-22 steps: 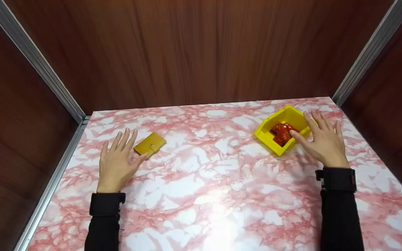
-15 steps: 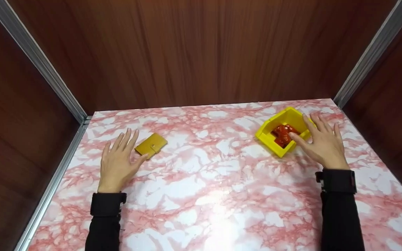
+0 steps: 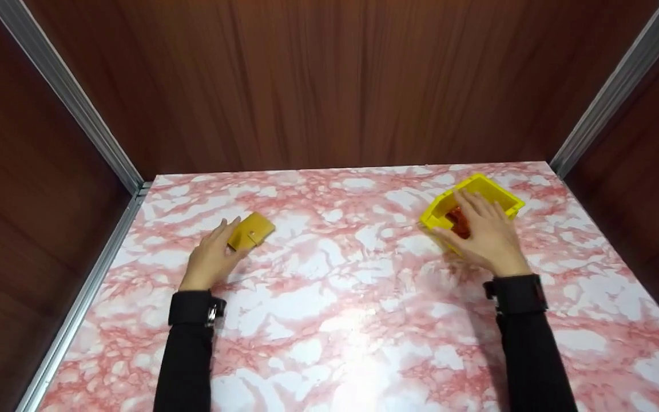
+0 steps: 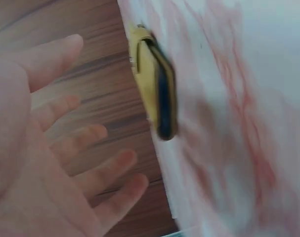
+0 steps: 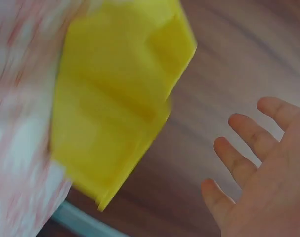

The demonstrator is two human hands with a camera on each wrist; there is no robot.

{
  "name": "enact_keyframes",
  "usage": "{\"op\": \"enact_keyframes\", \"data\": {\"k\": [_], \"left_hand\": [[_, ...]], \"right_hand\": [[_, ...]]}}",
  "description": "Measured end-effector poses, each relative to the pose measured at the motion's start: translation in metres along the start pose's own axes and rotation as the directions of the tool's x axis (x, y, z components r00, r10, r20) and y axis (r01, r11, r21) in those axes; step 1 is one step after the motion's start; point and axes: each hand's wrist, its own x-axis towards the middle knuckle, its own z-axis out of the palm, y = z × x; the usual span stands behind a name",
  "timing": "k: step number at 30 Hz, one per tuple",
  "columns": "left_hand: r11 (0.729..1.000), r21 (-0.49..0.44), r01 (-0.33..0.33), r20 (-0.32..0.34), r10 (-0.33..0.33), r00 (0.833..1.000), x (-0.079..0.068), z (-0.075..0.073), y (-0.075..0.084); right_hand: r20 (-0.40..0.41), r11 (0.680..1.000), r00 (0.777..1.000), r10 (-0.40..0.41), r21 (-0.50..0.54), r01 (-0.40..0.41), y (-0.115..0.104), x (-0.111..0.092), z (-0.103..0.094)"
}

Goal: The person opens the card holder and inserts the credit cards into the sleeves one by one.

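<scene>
A mustard-yellow wallet with a snap strap (image 3: 254, 230) lies on the left of the marbled table. My left hand (image 3: 210, 260) is beside it, thumb and fingers apart at its near left edge. In the left wrist view a gap shows between those fingers (image 4: 115, 165) and the wallet (image 4: 152, 86). On the right stands a yellow open-front bin (image 3: 504, 191) with red wrapped packets (image 3: 457, 220) inside. My right hand (image 3: 487, 237) is over the bin's near side, hiding part of it and some packets. The right wrist view has its fingers (image 5: 234, 160) spread apart from the bin (image 5: 105, 98).
The pink-and-white marbled table (image 3: 329, 274) runs back to a brown wood-grain panel (image 3: 329, 86). More wood-grain panels flank it, with metal rails (image 3: 78, 103) at the corners. Black bands (image 3: 195, 308) circle both wrists over dark sleeves.
My left hand has moved right, closer to the wallet, its fingers bending a little. My right hand has shifted left over the bin and now covers more of the packets.
</scene>
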Motion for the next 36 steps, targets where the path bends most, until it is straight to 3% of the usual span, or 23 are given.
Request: {"op": "enact_keyframes", "data": {"k": [3,6,12,16,21,27,32,36], "left_hand": [[0.997,-0.039,0.064,0.085,-0.061,0.995,0.013,0.003,-0.004],[0.997,-0.019,0.078,0.123,-0.075,0.990,0.021,0.007,-0.005],[0.999,0.032,0.023,0.032,-0.024,0.999,0.027,0.019,0.003],[0.999,0.013,0.032,0.031,-0.033,0.999,0.028,0.028,0.014],[1.000,-0.013,-0.006,0.060,0.006,0.998,0.031,0.043,0.043],[0.992,0.019,-0.127,0.076,0.125,0.989,0.033,0.069,0.090],[0.970,0.026,-0.243,0.093,0.239,0.966,0.027,0.091,0.128],[0.943,0.023,-0.333,0.088,0.329,0.940,0.021,0.105,0.152]], "right_hand": [[0.002,0.998,0.998,-0.060,0.007,0.060,-0.020,0.006,0.013],[0.011,0.994,0.994,-0.110,0.001,0.110,-0.037,0.013,0.026],[0.068,0.990,0.988,-0.141,0.030,0.139,-0.062,0.028,0.047],[0.117,0.987,0.980,-0.160,0.043,0.156,-0.075,0.036,0.057],[0.162,0.983,0.970,-0.184,0.041,0.179,-0.095,0.043,0.069],[0.248,0.981,0.949,-0.192,0.054,0.184,-0.124,0.048,0.089],[0.278,0.973,0.933,-0.230,0.086,0.214,-0.137,0.047,0.104],[0.223,0.963,0.937,-0.267,0.092,0.253,-0.136,0.043,0.111]]}}
